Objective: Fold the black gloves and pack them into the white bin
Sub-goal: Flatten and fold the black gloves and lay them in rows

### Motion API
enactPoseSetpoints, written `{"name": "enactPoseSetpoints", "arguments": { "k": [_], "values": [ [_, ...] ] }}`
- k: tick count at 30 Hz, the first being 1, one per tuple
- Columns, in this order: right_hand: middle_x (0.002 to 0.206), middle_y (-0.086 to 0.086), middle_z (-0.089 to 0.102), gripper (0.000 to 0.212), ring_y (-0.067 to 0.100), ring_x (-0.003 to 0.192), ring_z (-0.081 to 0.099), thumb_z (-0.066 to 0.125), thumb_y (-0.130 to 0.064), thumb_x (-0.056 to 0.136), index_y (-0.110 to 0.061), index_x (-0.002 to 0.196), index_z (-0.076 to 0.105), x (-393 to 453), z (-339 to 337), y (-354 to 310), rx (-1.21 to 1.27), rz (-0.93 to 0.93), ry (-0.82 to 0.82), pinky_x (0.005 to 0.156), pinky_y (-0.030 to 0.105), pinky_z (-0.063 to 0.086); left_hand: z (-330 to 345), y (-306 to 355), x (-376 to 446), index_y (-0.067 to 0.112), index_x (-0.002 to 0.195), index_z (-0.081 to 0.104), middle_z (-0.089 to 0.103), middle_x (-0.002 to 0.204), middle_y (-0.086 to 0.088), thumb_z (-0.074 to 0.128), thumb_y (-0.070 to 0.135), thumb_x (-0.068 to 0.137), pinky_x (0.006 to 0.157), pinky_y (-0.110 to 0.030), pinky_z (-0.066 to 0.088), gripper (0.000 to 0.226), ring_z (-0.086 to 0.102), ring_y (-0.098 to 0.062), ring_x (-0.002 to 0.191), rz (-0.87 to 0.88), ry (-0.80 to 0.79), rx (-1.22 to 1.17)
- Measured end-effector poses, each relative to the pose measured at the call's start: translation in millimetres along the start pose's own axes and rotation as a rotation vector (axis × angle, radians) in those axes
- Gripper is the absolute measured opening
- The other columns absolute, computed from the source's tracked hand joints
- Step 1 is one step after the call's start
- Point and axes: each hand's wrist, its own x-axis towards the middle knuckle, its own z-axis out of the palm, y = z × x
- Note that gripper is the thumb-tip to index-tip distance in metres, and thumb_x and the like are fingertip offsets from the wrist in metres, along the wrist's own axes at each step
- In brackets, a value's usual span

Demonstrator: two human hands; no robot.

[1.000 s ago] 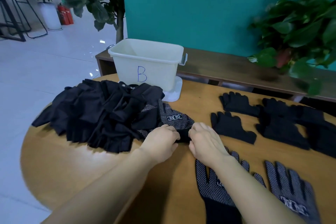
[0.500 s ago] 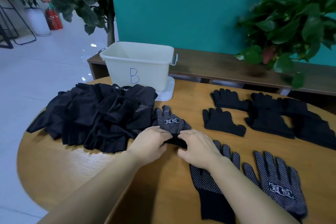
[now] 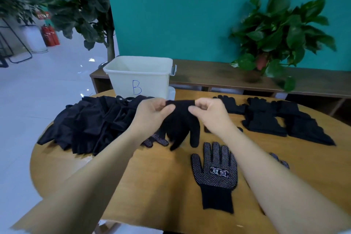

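**Glove held by cuff above table, bin not yet loaded**

Far left: a heap of black fabric (image 3: 91,123) lies spread on the round wooden table (image 3: 171,186). Soft, limp, pleated folds; whether it is gloves or other cloth I cannot tell from this view.

Behind it stands the white bin (image 3: 139,80), rigid plastic, rectangular, open top, a blue "B" on its near wall. Its inside is barely in view; no gloves show in it.

Centre: the left hand (image 3: 152,116) and right hand (image 3: 209,114) each pinch 1 end of the ribbed cuff of a held glove (image 3: 180,125), thumb against curled fingers. The cuff is stretched level between them and the glove fingers hang down toward the table. Judgement: holding by the cuff lets the knit hang straight and flat, ready for folding. This side is plain matte knit; dotted fingertips (image 3: 157,139) peeping below the left wrist may belong to a 2nd glove.

Right of centre: a dotted glove (image 3: 214,173) lies flat, palm up, fingers pointing away, white grip dots and a printed label.

Far right: plain black gloves (image 3: 266,119) lie flat in overlapping pairs, probably waiting their turn.
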Motion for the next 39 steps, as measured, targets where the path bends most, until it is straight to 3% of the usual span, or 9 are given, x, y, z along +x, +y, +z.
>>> {"name": "enactPoseSetpoints", "arguments": {
  "k": [3,9,13,18,26,31,33,36,39],
  "values": [
    [0.07,-0.005,0.073,0.016,0.007,0.066,0.068,0.066,-0.011,0.091,-0.016,0.076,0.07,-5.7,-17.3,-34.5,0.314,0.045,-0.027,0.059,0.02,0.051,-6.7,29.6,-2.9,-0.009,0.093,0.063,0.072,0.09,-0.023,0.065,0.026,0.094,0.086,-0.051,0.053,0.035,0.069,-0.034,0.084,-0.041,-0.013,-0.153],
    [0.065,0.003,0.068,0.026,0.009,0.056,0.061,0.067,-0.014,0.091,0.008,0.079,0.065,-26.1,-34.1,-59.0,0.349,0.029,-0.055,0.05,0.018,0.045,-13.4,64.1,-20.1,-0.008,0.089,0.062,0.068,0.083,-0.025,0.065,0.03,0.093,0.073,-0.037,0.05,0.038,0.06,-0.024,0.071,-0.037,-0.062,-0.22],
    [0.055,0.001,0.054,0.045,0.015,0.056,0.05,0.069,-0.014,0.089,-0.019,0.047,0.053,-31.3,-34.8,-53.9,0.211,0.05,-0.069,0.062,0.029,0.041,-12.6,69.4,-26.2,0.0,0.078,0.067,0.067,0.074,-0.018,0.065,0.029,0.093,0.064,-0.029,0.047,0.033,0.056,-0.021,0.065,-0.058,-0.041,-0.101],
    [0.049,-0.009,0.053,0.044,0.007,0.049,0.05,0.068,-0.011,0.089,-0.017,0.05,0.049,-39.2,-37.6,-52.8,0.259,0.047,-0.038,0.06,0.026,0.04,-10.5,71.1,-29.7,0.014,0.062,0.065,0.065,0.065,-0.006,0.069,0.025,0.09,0.062,-0.025,0.046,0.03,0.057,-0.012,0.059,-0.052,-0.032,-0.109],
    [0.056,-0.007,0.061,0.033,0.014,0.061,0.055,0.075,-0.016,0.083,-0.026,0.053,0.066,-41.6,-27.6,-46.9,0.237,0.006,0.201,0.062,0.031,0.046,5.3,72.4,-29.0,0.017,0.072,0.065,0.067,0.069,0.003,0.08,0.031,0.079,0.064,-0.022,0.046,0.022,0.06,-0.008,0.063,-0.041,0.269,0.059],
    [0.077,-0.006,0.072,0.014,0.007,0.073,0.065,0.067,-0.01,0.09,-0.016,0.081,0.075,-48.6,-23.1,-54.0,0.196,-0.167,0.207,0.069,0.027,0.054,20.6,83.3,-41.6,0.022,0.099,0.072,0.075,0.093,0.012,0.071,0.015,0.088,0.076,-0.01,0.051,0.013,0.067,0.006,0.085,0.103,0.045,-0.172],
    [0.097,-0.006,0.071,0.024,0.002,0.091,0.065,0.058,0.0,0.091,-0.013,0.101,0.075,-50.4,-22.7,-55.6,0.139,-0.211,0.163,0.082,0.02,0.052,26.2,86.6,-43.4,0.023,0.102,0.072,0.075,0.093,0.014,0.069,0.009,0.089,0.075,-0.009,0.05,0.019,0.069,0.002,0.091,0.123,-0.002,-0.308],
    [0.101,-0.011,0.065,0.046,-0.005,0.093,0.059,0.05,0.013,0.085,-0.023,0.101,0.074,-53.7,-28.1,-59.4,0.063,-0.266,0.107,0.081,0.008,0.045,28.4,85.7,-41.6,0.013,0.11,0.072,0.075,0.102,0.001,0.068,0.008,0.089,0.082,-0.02,0.054,0.022,0.07,-0.014,0.1,0.096,-0.012,-0.428],
    [0.097,-0.01,0.068,0.037,0.002,0.091,0.064,0.061,0.005,0.085,-0.03,0.091,0.073,-55.6,-39.0,-58.6,0.14,-0.257,0.176,0.085,0.021,0.052,27.1,82.7,-37.8,0.01,0.111,0.071,0.075,0.102,-0.008,0.063,0.006,0.092,0.086,-0.034,0.056,0.021,0.071,-0.025,0.1,0.014,-0.013,-0.489]
  ]
}}
